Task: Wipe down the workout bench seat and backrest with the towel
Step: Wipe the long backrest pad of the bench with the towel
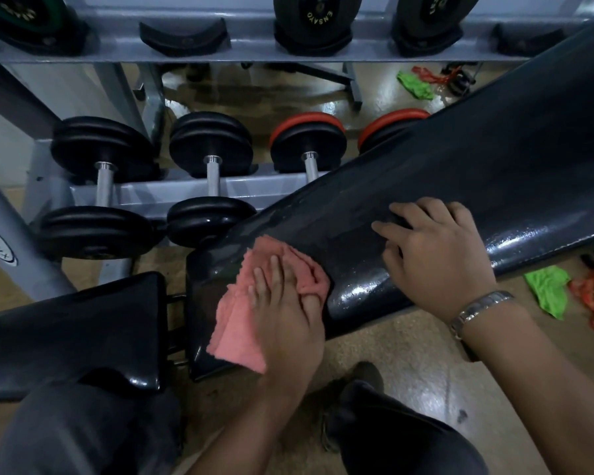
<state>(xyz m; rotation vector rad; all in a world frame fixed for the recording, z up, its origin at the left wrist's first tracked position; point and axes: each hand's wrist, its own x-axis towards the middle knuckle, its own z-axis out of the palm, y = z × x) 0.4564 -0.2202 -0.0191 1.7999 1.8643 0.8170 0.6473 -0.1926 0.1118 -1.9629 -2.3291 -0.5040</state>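
The seat (66, 323) lies left of the fingers, apart from the backrest (460, 173) across a narrow hinge gap, and its condition cannot be judged. The pink towel (240, 320) is pressed flat against the backrest's lower end under the left hand (282, 313), whose fingers (271, 275) are laid together and extended rather than clamped. To its right, the right hand (436, 248) is spread, fingers apart, on the pad, apparently steadying it. The backrest step seems to be in hand; next, a stroke up the sloping pad is probably called for. Beyond the fingers a dumbbell rack (151, 192) is seen, and a speckled floor (408, 354) lies below.
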